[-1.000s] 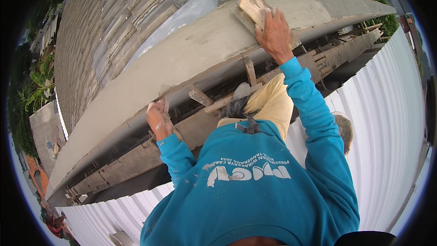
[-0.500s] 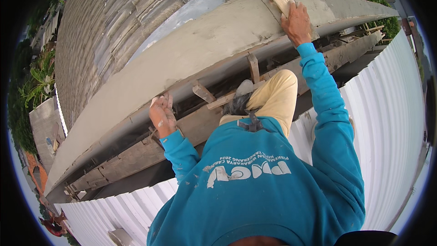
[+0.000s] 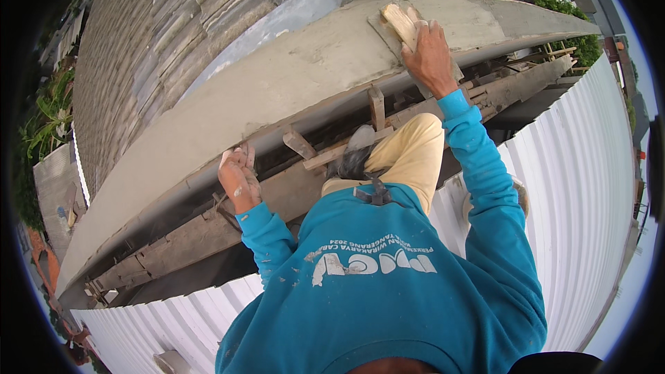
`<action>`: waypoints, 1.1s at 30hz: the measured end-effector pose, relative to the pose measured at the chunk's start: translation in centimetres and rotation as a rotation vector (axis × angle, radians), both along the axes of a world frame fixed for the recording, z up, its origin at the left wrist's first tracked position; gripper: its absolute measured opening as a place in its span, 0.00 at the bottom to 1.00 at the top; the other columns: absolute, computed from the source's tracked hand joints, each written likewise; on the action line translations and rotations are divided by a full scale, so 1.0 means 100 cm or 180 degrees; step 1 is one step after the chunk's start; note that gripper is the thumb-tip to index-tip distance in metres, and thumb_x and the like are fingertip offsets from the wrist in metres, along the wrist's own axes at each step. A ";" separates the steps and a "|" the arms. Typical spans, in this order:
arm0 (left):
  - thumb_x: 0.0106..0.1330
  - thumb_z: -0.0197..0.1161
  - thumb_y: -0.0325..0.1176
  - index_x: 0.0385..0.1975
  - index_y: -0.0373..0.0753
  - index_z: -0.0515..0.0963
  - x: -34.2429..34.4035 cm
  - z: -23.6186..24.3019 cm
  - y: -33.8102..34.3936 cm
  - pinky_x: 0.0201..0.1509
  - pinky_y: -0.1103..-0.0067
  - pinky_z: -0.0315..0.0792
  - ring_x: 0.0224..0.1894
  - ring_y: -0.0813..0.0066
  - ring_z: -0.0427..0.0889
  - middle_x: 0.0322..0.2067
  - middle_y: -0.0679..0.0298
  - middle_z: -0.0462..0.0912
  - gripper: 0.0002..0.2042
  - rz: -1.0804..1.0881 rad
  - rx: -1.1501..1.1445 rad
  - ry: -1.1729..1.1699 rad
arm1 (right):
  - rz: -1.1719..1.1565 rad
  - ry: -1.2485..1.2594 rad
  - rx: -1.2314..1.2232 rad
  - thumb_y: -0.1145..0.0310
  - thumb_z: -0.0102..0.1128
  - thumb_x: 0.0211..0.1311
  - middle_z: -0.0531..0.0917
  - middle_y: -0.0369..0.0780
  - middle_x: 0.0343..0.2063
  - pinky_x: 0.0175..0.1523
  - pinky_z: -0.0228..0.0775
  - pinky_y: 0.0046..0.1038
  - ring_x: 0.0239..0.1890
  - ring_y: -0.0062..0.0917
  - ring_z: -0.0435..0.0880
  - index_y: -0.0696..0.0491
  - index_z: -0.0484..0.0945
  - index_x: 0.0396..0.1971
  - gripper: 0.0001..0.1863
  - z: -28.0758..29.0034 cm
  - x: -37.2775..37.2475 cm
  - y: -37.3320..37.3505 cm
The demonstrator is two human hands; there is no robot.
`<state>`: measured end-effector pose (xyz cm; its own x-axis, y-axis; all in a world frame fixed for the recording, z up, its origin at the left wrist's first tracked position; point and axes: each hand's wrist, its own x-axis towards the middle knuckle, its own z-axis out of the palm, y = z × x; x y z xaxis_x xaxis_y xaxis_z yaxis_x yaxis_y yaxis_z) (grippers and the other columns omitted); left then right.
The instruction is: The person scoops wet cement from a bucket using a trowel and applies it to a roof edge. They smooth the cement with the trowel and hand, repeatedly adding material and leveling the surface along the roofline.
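Note:
My right hand (image 3: 431, 59) is closed round the light wooden handle of a plastering float (image 3: 396, 33). The float's thin board lies against the smooth grey plastered ledge (image 3: 305, 62), toward its right part. Most of the board is hidden under the hand and handle. Lower on the left, my left hand (image 3: 239, 176) rests at the ledge's near edge, its fingers curled over it. Pale grey smears mark that hand.
Weathered roof tiles (image 3: 166, 34) slope up beyond the ledge. Below it run a rough wooden beam (image 3: 187, 239) and short wooden props (image 3: 377, 107), with a dark gap between. My bent leg (image 3: 409, 145) is beside them. White corrugated roofing (image 3: 568, 187) spreads on the near side.
My right hand has slid the float leftward along the ledge. My left hand keeps its place at the edge, while the whole view has shifted slightly.

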<state>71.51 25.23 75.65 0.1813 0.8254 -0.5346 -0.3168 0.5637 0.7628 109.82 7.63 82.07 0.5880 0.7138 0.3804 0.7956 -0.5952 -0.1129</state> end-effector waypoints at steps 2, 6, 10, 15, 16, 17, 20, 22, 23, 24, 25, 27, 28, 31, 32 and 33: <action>0.62 0.47 0.20 0.47 0.19 0.61 -0.002 0.001 0.000 0.68 0.55 0.67 0.61 0.39 0.68 0.47 0.46 0.68 0.15 -0.0074 0.0029 -0.0004 | 0.0047 -0.0205 -0.0055 0.68 0.65 0.50 0.72 0.54 0.42 0.52 0.70 0.44 0.48 0.49 0.74 0.63 0.71 0.43 0.22 0.004 -0.006 0.006; 0.60 0.48 0.20 0.40 0.24 0.67 0.004 0.003 -0.003 0.64 0.60 0.69 0.53 0.52 0.75 0.40 0.53 0.73 0.10 -0.0079 0.0088 0.0233 | 0.0082 -0.0538 -0.0102 0.68 0.61 0.52 0.72 0.50 0.40 0.50 0.72 0.40 0.47 0.45 0.74 0.63 0.71 0.42 0.20 -0.002 0.004 0.018; 0.60 0.48 0.20 0.36 0.26 0.70 -0.003 -0.010 0.005 0.63 0.62 0.70 0.48 0.59 0.79 0.37 0.56 0.74 0.07 0.0039 0.0011 0.0068 | 0.0126 -0.1038 -0.0106 0.68 0.57 0.55 0.72 0.47 0.39 0.49 0.73 0.37 0.46 0.41 0.75 0.62 0.71 0.42 0.18 -0.003 0.024 0.031; 0.62 0.49 0.20 0.29 0.31 0.68 0.014 0.012 0.000 0.64 0.62 0.70 0.43 0.63 0.78 0.33 0.58 0.71 0.01 0.0269 -0.0048 0.0104 | -0.0105 -0.0786 0.0065 0.68 0.61 0.52 0.72 0.48 0.42 0.49 0.73 0.40 0.47 0.43 0.74 0.63 0.70 0.43 0.20 0.012 0.050 0.025; 0.62 0.50 0.20 0.28 0.32 0.67 0.010 0.007 -0.004 0.64 0.62 0.70 0.42 0.63 0.78 0.33 0.58 0.71 0.01 0.0301 -0.0116 0.0167 | -0.0185 -0.0576 0.0076 0.69 0.61 0.51 0.72 0.49 0.42 0.49 0.73 0.40 0.48 0.43 0.74 0.63 0.70 0.43 0.21 0.015 0.041 0.017; 0.62 0.50 0.20 0.29 0.32 0.67 0.008 0.003 -0.005 0.64 0.62 0.70 0.43 0.63 0.78 0.34 0.58 0.71 0.01 0.0223 -0.0033 0.0102 | -0.0067 -0.0553 0.0105 0.69 0.63 0.49 0.72 0.50 0.42 0.50 0.72 0.42 0.47 0.45 0.74 0.63 0.70 0.42 0.21 0.020 0.037 0.015; 0.63 0.50 0.21 0.30 0.32 0.67 0.002 -0.009 0.002 0.65 0.61 0.69 0.46 0.60 0.78 0.35 0.57 0.71 0.01 0.0001 0.0123 0.0050 | 0.0258 -0.0562 0.0206 0.69 0.63 0.49 0.72 0.49 0.40 0.48 0.73 0.42 0.45 0.45 0.75 0.62 0.70 0.41 0.20 0.030 0.014 0.021; 0.63 0.50 0.22 0.30 0.31 0.67 -0.001 -0.011 0.003 0.65 0.60 0.68 0.49 0.57 0.77 0.36 0.57 0.71 0.01 0.0031 0.0095 0.0135 | 0.0302 -0.0564 -0.0026 0.70 0.61 0.50 0.72 0.48 0.39 0.47 0.74 0.41 0.44 0.43 0.76 0.61 0.71 0.40 0.18 0.019 -0.008 0.031; 0.63 0.50 0.22 0.30 0.31 0.67 0.001 -0.006 0.002 0.65 0.60 0.68 0.50 0.56 0.77 0.36 0.56 0.71 0.01 0.0036 0.0078 0.0159 | 0.0335 -0.0566 -0.0139 0.70 0.61 0.50 0.72 0.48 0.38 0.46 0.74 0.40 0.43 0.42 0.76 0.61 0.71 0.39 0.17 0.013 -0.012 0.033; 0.63 0.50 0.22 0.30 0.31 0.67 0.002 0.000 0.000 0.65 0.60 0.68 0.51 0.55 0.77 0.37 0.56 0.72 0.01 0.0041 0.0057 0.0156 | 0.0248 -0.0665 -0.0151 0.70 0.60 0.50 0.72 0.47 0.38 0.46 0.74 0.39 0.43 0.42 0.76 0.61 0.71 0.39 0.17 0.010 -0.011 0.031; 0.63 0.51 0.22 0.29 0.32 0.67 0.002 0.006 -0.003 0.65 0.60 0.68 0.52 0.54 0.77 0.37 0.56 0.72 0.02 0.0072 0.0029 0.0179 | 0.0189 -0.0739 -0.0165 0.71 0.59 0.50 0.72 0.47 0.37 0.45 0.74 0.38 0.43 0.41 0.76 0.61 0.71 0.39 0.16 0.003 -0.010 0.031; 0.63 0.50 0.22 0.32 0.30 0.68 0.006 0.009 -0.003 0.66 0.60 0.68 0.54 0.53 0.76 0.38 0.55 0.73 0.02 0.0039 0.0060 0.0062 | 0.0093 -0.0876 -0.0131 0.71 0.58 0.51 0.72 0.46 0.37 0.45 0.75 0.38 0.43 0.40 0.76 0.60 0.72 0.40 0.16 -0.005 -0.002 0.033; 0.63 0.50 0.21 0.33 0.29 0.69 0.002 0.009 -0.003 0.66 0.60 0.67 0.54 0.52 0.76 0.39 0.55 0.73 0.03 0.0012 0.0062 0.0028 | 0.0041 -0.0915 -0.0096 0.72 0.58 0.51 0.72 0.45 0.38 0.45 0.75 0.37 0.44 0.40 0.76 0.60 0.72 0.40 0.16 -0.009 0.005 0.031; 0.63 0.51 0.22 0.42 0.25 0.69 -0.002 -0.001 0.001 0.67 0.59 0.66 0.55 0.51 0.76 0.42 0.54 0.74 0.10 0.0086 -0.0021 0.0068 | -0.0102 -0.1141 -0.0163 0.72 0.59 0.51 0.72 0.45 0.38 0.45 0.74 0.39 0.44 0.40 0.75 0.60 0.72 0.41 0.17 -0.006 0.035 0.028; 0.63 0.51 0.22 0.42 0.25 0.69 -0.002 0.000 0.002 0.67 0.59 0.66 0.55 0.52 0.76 0.42 0.55 0.74 0.09 0.0072 -0.0018 0.0007 | -0.0140 -0.1222 -0.0214 0.71 0.59 0.51 0.72 0.45 0.38 0.45 0.74 0.39 0.45 0.40 0.75 0.60 0.72 0.42 0.17 -0.004 0.044 0.026; 0.63 0.51 0.22 0.41 0.25 0.70 -0.001 0.000 0.000 0.67 0.59 0.66 0.55 0.52 0.75 0.41 0.55 0.74 0.09 0.0055 -0.0014 -0.0054 | -0.0287 -0.1106 -0.0256 0.71 0.60 0.51 0.72 0.46 0.38 0.45 0.74 0.40 0.45 0.41 0.75 0.60 0.72 0.42 0.18 -0.002 0.053 0.020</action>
